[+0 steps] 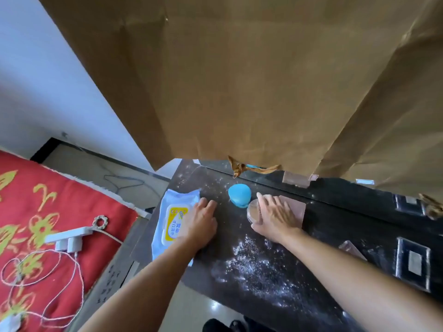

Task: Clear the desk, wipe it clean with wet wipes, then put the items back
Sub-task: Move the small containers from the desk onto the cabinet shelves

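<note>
Daylight diffuse and even. Curtain (239,80) uniformly lit, tan. Wall (36,75) bright, near washed out. Glossy desk (340,212) mirrors curtain along far edge. Small glare patch on floor tile (212,305). Shadows faint, soft-edged. Straight lines bend toward frame edges. Fine detail slightly soft throughout.

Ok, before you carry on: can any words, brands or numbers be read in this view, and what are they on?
Nothing can be quoted with confidence.
wet wipes pack, yellow lid label: white characters and a small blue logo, blurred and partly under the left hand; unreadable.
grey-brown panel beside the desk: dark printed marks, too small and blurred to read.
</note>
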`<control>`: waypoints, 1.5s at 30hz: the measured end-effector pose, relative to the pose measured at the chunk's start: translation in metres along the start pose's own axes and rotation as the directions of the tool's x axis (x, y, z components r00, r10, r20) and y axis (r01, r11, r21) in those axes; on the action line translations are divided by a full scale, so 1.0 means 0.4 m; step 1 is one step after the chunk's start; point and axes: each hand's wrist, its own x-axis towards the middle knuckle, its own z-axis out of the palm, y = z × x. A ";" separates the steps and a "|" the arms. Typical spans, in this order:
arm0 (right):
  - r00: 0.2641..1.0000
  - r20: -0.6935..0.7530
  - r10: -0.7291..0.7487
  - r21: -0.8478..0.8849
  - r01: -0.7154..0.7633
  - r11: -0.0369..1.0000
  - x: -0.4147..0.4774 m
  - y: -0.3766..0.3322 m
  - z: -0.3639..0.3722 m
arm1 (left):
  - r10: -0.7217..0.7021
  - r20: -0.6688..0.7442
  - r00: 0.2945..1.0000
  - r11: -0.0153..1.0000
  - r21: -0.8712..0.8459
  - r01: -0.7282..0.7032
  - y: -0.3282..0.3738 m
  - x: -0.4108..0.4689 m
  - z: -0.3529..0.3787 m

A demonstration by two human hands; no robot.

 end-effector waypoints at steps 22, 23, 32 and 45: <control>0.916 -0.142 0.375 0.203 -0.344 0.917 -0.124 -0.071 0.031 | 0.489 0.301 0.819 0.839 0.094 -0.535 0.034 0.275 0.042; 0.903 -0.138 0.407 0.217 -0.373 0.902 -0.143 -0.078 0.024 | 0.496 0.312 0.811 0.830 0.106 -0.548 0.036 0.268 0.033; 0.768 -0.144 0.624 0.324 -0.560 0.763 -0.379 -0.061 -0.017 | 0.640 0.331 0.693 0.714 0.077 -0.696 0.144 0.134 -0.008; 0.589 -0.224 0.776 0.396 -0.673 0.625 -0.965 0.061 0.033 | 0.770 0.357 0.529 0.544 0.066 -0.836 0.531 -0.294 0.107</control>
